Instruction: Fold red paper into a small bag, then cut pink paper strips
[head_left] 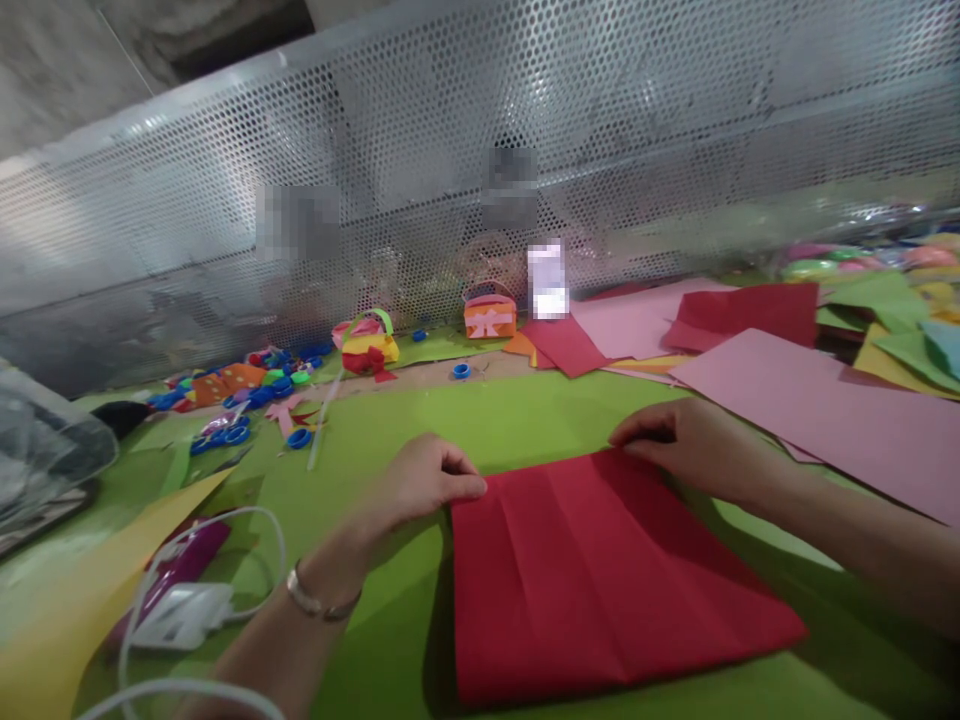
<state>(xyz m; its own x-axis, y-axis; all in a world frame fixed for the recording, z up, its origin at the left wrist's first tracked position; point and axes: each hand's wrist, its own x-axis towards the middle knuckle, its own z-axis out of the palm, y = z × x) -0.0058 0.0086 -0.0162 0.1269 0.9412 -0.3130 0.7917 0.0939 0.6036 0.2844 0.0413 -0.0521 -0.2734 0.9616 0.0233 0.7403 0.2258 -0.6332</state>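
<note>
A creased sheet of red paper [592,580] lies in front of me, slightly raised off the green tabletop [405,410]. At its far left corner, my left hand [431,480] pinches the edge between thumb and fingers. Along the far right of the same edge, my right hand [667,440] grips the paper with thumb and fingertips. Fold lines run down the sheet from the far edge towards me. A bracelet [319,598] circles my left wrist.
A white charger with cable [184,615] and yellow paper [97,590] lie left. Blue scissors [221,435] and small paper baskets, one yellow [371,348] and one orange [490,318], sit further back. Pink sheets [832,410] spread right. A perforated metal panel [420,130] rises behind.
</note>
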